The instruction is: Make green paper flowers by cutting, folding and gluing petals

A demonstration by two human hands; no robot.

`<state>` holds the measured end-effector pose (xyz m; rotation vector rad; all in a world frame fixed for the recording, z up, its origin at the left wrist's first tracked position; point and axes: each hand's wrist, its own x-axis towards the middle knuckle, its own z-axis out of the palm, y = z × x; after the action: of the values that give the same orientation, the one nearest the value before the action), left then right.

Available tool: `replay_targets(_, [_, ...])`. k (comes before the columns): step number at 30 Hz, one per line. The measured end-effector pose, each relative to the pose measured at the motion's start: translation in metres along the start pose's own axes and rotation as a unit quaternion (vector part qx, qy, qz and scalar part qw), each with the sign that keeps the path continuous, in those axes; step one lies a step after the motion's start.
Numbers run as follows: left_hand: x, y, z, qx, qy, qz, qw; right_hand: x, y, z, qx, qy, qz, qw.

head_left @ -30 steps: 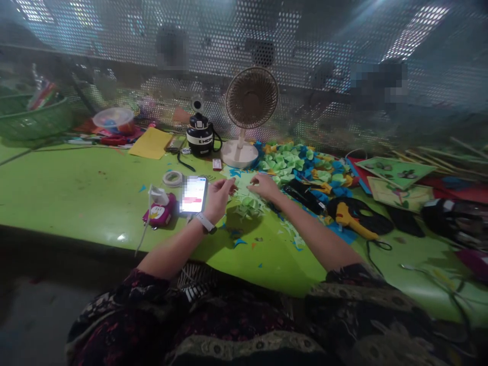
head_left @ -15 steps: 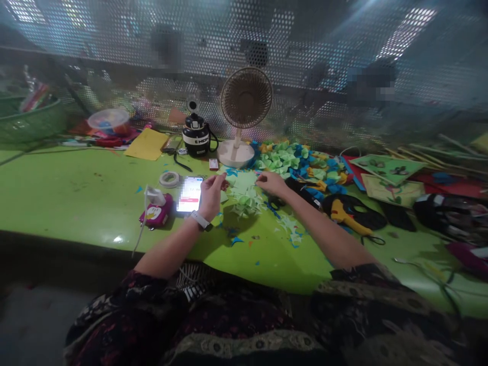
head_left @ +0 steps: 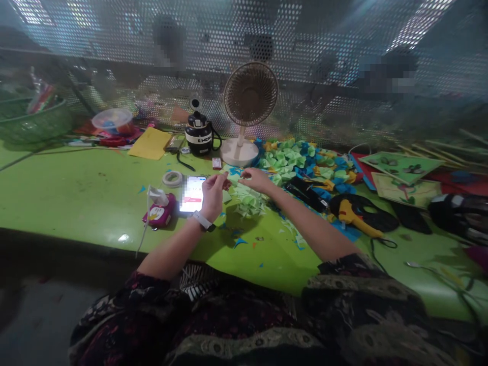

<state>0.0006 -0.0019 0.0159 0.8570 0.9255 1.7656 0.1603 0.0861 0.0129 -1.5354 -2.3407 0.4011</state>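
Observation:
Close to the phone, my left hand has its thumb and fingers pinched together; what they hold, if anything, is too small to make out. My right hand is just to its right, with thumb and forefinger bent and a small gap between their tips. Beneath and between both hands lies a loose pile of pale green paper pieces, cut into pointed shapes. A lit phone lies flat beside my left wrist. Behind my right hand is a large heap of green, blue and yellow folded paper.
A small fan and a black bottle stand at the back. Left are a tape roll, a purple power block and yellow paper. On the right lie a black stapler and a yellow glue gun.
My right hand has moved left, closer to my left hand, and its fingertips have parted slightly. My left hand stays pinched in about the same place. The view has shifted slightly.

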Motion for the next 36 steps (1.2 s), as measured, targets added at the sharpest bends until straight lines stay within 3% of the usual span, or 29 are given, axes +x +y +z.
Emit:
replay_targets(4, [-0.001,0.006,0.002,-0.004,0.020,-0.001,1.000,-0.015,0.010,-0.016,0.026,0.010,0.032,0.999])
replay_targets(7, [-0.001,0.008,0.003,-0.019,0.023,0.003,1.000,-0.030,-0.002,-0.019,0.030,0.005,-0.026,0.999])
replay_targets(11, [-0.001,0.008,0.002,-0.015,0.016,0.017,1.000,-0.042,-0.042,-0.002,-0.087,-0.033,-0.170,0.981])
replay_targets(14, [0.000,0.006,0.001,-0.014,0.009,0.029,0.999,-0.043,-0.067,0.018,-0.194,-0.091,-0.174,0.961])
replay_targets(19, [0.000,0.005,0.000,-0.015,-0.002,0.031,0.999,-0.035,-0.073,0.028,-0.217,-0.091,-0.154,0.960])
replay_targets(22, [0.000,0.008,0.001,-0.013,0.002,0.029,0.999,-0.032,-0.063,0.009,-0.195,-0.048,-0.115,0.973])
replay_targets(27, [0.002,0.008,0.001,0.019,-0.033,-0.032,0.999,-0.040,-0.042,-0.033,-0.062,0.131,-0.080,0.986])
replay_targets(32, [0.006,0.002,-0.003,0.099,-0.076,-0.083,0.989,-0.065,-0.026,-0.045,-0.041,0.161,-0.064,0.984])
replay_targets(36, [-0.003,0.003,-0.003,0.096,-0.201,-0.177,0.959,-0.089,-0.020,-0.030,-0.056,0.166,-0.090,0.980])
